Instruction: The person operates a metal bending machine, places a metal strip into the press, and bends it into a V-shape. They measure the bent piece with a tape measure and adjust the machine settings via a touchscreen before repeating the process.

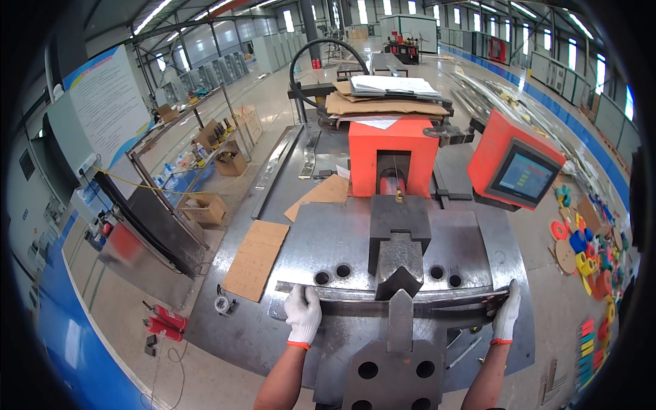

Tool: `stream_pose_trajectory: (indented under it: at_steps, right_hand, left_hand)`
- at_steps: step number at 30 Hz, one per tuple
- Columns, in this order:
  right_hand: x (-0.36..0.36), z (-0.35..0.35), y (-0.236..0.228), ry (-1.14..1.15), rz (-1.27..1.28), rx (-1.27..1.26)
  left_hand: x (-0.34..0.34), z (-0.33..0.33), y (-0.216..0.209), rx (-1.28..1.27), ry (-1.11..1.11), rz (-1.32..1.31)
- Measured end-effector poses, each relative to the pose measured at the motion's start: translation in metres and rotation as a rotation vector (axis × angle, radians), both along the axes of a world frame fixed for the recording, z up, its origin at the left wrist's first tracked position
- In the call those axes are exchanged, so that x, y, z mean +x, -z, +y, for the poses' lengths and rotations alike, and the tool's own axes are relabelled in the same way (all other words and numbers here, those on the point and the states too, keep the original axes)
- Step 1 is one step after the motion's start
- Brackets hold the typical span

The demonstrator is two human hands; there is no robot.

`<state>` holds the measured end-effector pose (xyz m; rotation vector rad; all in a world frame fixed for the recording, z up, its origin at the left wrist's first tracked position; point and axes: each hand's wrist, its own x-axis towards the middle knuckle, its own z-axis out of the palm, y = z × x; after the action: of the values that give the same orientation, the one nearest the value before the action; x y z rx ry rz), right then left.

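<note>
A long flat metal bar [447, 303] lies crosswise on edge in the bending machine. It passes between a steel block with a V-shaped notch [398, 263] and a pointed steel punch [400, 324]. My left hand [303, 313], in a white glove with an orange cuff, is closed on the bar near its left end. At the right end my right hand [506, 313], gloved the same way, grips the bar; some of its fingers are hidden. Below the punch, a dark plate with round holes [389, 372] sits at the near edge.
A red housing [362, 160] stands behind the block, with cardboard and papers [393, 89] on top. To the right is a red control box with a screen [523, 174]. Cardboard [255, 260] lies left on the steel table; a pen-like stick [465, 352] lies near my right hand.
</note>
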<state>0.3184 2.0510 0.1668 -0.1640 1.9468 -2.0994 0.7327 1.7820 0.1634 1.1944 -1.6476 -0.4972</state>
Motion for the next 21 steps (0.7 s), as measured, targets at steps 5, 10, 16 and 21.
stream_pose_trajectory:
  at_steps: [5,10,16,21]
  right_hand:
    - [-0.007,0.012,-0.003,-0.046,-0.090,0.042]
    - [0.009,0.001,-0.007,-0.037,0.026,0.040]
    - [0.010,0.033,0.011,0.152,0.232,0.131]
    - [0.063,0.031,-0.030,0.017,0.096,0.102]
  left_hand:
    - [-0.009,0.002,-0.010,-0.017,0.000,0.024]
    - [0.001,0.008,-0.003,-0.003,-0.027,-0.042]
    - [0.001,0.020,0.005,-0.011,0.021,0.108]
    - [0.024,0.041,0.008,0.057,-0.021,0.153]
